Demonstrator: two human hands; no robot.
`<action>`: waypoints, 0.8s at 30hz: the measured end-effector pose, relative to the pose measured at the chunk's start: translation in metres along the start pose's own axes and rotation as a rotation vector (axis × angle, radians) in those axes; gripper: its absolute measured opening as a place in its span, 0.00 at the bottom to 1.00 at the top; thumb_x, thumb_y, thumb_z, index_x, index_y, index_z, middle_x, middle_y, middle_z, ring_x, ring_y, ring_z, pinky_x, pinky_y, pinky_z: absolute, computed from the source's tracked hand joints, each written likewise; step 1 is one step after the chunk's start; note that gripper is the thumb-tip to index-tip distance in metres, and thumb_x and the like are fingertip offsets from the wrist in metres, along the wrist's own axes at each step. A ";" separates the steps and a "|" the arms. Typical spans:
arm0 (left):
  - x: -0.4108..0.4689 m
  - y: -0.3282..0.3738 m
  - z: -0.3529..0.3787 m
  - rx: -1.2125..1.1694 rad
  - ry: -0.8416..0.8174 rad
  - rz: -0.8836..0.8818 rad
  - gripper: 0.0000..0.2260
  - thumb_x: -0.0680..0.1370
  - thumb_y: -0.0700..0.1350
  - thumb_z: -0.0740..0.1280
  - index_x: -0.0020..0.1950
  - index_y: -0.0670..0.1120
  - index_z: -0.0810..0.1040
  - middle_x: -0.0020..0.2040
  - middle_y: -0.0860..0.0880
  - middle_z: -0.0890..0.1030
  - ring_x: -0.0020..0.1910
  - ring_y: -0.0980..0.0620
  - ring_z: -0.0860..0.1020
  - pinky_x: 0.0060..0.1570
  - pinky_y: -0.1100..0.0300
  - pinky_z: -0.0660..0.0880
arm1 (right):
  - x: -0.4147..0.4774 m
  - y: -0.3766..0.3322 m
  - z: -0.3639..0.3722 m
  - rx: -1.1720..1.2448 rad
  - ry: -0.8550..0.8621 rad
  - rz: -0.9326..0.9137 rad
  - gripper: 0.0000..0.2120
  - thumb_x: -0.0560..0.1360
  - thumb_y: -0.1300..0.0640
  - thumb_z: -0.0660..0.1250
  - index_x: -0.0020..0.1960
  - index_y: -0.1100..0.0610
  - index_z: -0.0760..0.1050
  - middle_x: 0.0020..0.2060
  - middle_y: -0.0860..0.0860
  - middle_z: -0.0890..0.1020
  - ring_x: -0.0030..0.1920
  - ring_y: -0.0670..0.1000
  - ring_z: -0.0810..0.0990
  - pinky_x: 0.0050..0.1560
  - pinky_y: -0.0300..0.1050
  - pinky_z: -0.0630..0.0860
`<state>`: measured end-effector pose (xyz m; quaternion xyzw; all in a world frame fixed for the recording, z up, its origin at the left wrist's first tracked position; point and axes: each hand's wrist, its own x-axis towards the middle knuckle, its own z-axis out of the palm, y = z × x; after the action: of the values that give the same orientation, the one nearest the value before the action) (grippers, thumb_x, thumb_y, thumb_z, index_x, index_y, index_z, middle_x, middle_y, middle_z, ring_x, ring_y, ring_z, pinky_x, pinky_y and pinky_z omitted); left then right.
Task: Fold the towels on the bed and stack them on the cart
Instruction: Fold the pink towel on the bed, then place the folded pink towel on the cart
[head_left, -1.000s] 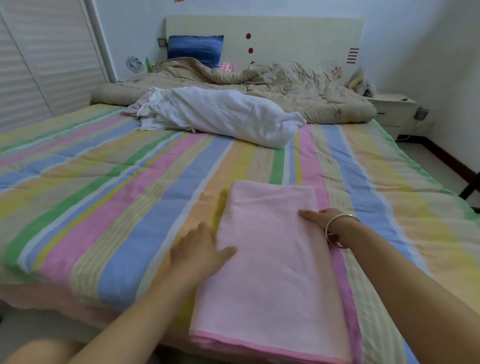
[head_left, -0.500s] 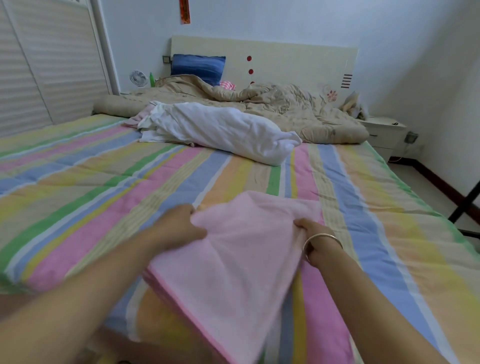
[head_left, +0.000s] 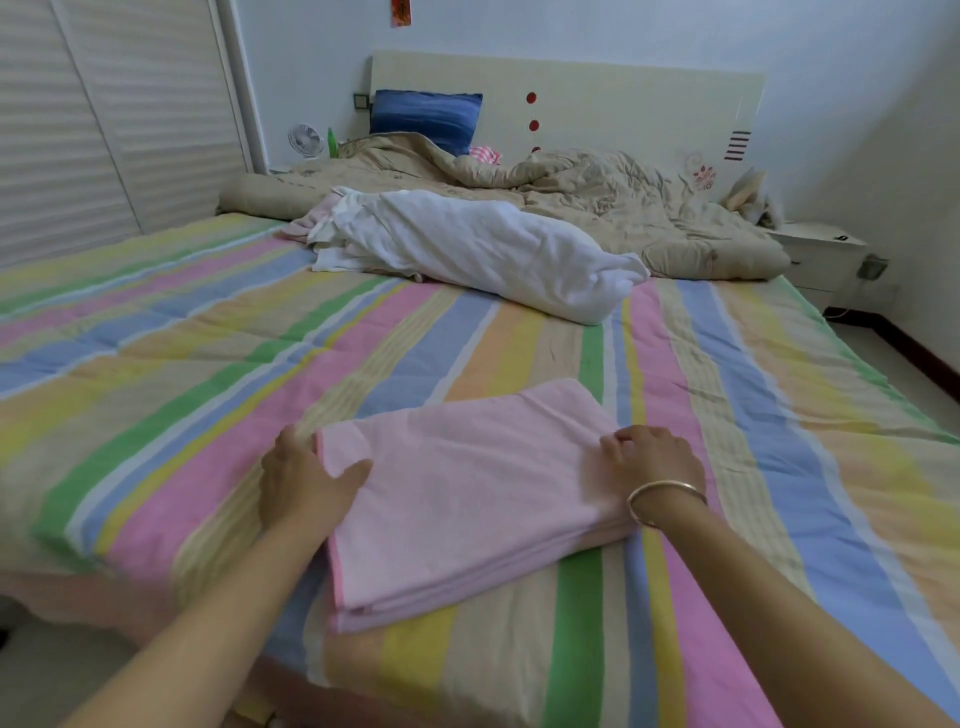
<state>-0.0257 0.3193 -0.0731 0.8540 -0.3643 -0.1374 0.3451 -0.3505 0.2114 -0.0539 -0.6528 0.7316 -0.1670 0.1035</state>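
Gripping the left edge of the pink towel (head_left: 467, 499), the left hand (head_left: 306, 483) lays its thumb flat on top while its fingers wrap down the side. The right hand (head_left: 649, 462), a thin metal bangle (head_left: 667, 501) on its wrist, sits on the towel's right edge with knuckles bent and fingertips pressing down; whether it pinches the cloth cannot be told. The towel is soft terry, folded into a thick layered rectangle, lying near the closest edge of the bed (head_left: 156, 389) on a quilted pastel-striped cover. Farther up lie a crumpled white cloth bundle (head_left: 483, 249), a rumpled beige comforter (head_left: 623, 208) and a blue pillow (head_left: 426, 117) against a cream headboard (head_left: 623, 93) with red dots. A red paper strip (head_left: 401, 11) on the wall is too blurred to read.
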 end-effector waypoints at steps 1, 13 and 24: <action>-0.005 -0.004 -0.002 -0.017 -0.006 -0.041 0.44 0.68 0.57 0.76 0.73 0.38 0.60 0.69 0.38 0.71 0.67 0.37 0.70 0.61 0.47 0.70 | 0.007 -0.005 -0.002 -0.010 -0.077 0.019 0.20 0.76 0.42 0.57 0.63 0.49 0.74 0.62 0.55 0.77 0.60 0.60 0.74 0.55 0.50 0.69; -0.046 0.002 -0.035 -0.671 -0.424 -0.181 0.15 0.74 0.44 0.73 0.60 0.45 0.77 0.48 0.49 0.83 0.45 0.52 0.81 0.40 0.61 0.76 | -0.031 -0.081 -0.018 -0.243 -0.049 0.071 0.14 0.74 0.50 0.65 0.56 0.56 0.76 0.53 0.54 0.80 0.55 0.57 0.79 0.45 0.44 0.69; 0.053 -0.064 -0.202 -0.729 -0.115 -0.072 0.12 0.73 0.44 0.74 0.54 0.45 0.78 0.46 0.51 0.82 0.42 0.57 0.79 0.37 0.69 0.73 | -0.146 -0.359 0.017 0.333 -0.471 -0.532 0.15 0.69 0.46 0.72 0.33 0.54 0.72 0.29 0.49 0.73 0.31 0.51 0.71 0.32 0.44 0.67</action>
<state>0.1434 0.4114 0.0299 0.6779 -0.2800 -0.3182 0.6006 0.0051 0.3214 0.0570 -0.8143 0.4559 -0.1500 0.3264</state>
